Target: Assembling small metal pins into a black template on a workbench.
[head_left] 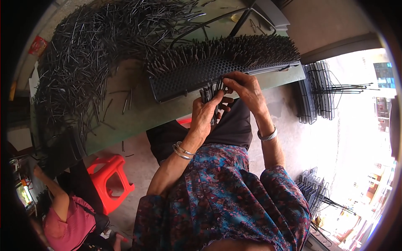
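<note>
My left hand (204, 111) is wrapped round a bundle of thin black rods (206, 93), held over my lap at the table's edge. The fingers of my right hand (248, 88) are pinched together at the upper end of the bundle, on what looks like a single rod. Just beyond both hands lies a long black perforated tray (171, 83) with a honeycomb of holes. Many thin rods (251, 50) stand upright in its far part, while the near strip of holes is bare. My palms and the rods' lower ends are partly hidden.
A large heap of loose black rods (79, 58) covers the left of the green-topped table (125, 129). A red plastic stool (109, 182) stands at the lower left, near a person in a pink shirt (69, 221). Black wire racks (320, 92) stand on the floor at right.
</note>
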Demonstrator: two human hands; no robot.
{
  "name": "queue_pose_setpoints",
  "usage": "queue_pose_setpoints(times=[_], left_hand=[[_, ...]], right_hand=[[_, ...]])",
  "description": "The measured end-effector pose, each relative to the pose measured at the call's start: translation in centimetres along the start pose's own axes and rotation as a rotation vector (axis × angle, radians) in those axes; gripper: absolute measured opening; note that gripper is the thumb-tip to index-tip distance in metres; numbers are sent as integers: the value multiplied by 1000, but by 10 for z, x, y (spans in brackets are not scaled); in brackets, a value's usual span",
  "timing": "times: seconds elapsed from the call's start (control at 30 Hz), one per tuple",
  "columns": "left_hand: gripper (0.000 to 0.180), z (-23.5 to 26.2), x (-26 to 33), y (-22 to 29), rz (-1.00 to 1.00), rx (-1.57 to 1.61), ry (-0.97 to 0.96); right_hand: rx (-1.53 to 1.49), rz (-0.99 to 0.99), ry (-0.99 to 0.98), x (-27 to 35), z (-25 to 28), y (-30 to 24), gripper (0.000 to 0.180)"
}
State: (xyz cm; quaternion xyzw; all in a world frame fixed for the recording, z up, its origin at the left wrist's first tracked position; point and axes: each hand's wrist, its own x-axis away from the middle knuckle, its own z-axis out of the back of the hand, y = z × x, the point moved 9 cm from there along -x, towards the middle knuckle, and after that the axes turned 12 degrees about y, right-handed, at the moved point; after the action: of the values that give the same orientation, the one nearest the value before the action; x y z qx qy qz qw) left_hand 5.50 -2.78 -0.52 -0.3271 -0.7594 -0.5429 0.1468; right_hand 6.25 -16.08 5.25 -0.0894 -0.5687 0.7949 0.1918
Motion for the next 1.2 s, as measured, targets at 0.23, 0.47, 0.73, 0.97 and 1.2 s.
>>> queue_pose_setpoints(times=[0.23, 0.47, 0.73, 0.97, 1.2], left_hand=[[28, 3, -2, -6, 38, 37, 5], [25, 3, -3, -8, 72, 55, -17], [20, 10, -8, -10, 26, 52, 39], [22, 11, -13, -10, -68, 105, 21], [22, 12, -19, -19, -70, 56, 12]], right_hand=[[-16, 10, -25, 1, -2, 2, 23], [-3, 4, -43, 2, -3, 4, 24], [38, -20, -49, 3, -4, 7, 26], [-40, -57, -17, 2, -5, 13, 26], [-19, -16, -87, 1, -6, 9, 23]])
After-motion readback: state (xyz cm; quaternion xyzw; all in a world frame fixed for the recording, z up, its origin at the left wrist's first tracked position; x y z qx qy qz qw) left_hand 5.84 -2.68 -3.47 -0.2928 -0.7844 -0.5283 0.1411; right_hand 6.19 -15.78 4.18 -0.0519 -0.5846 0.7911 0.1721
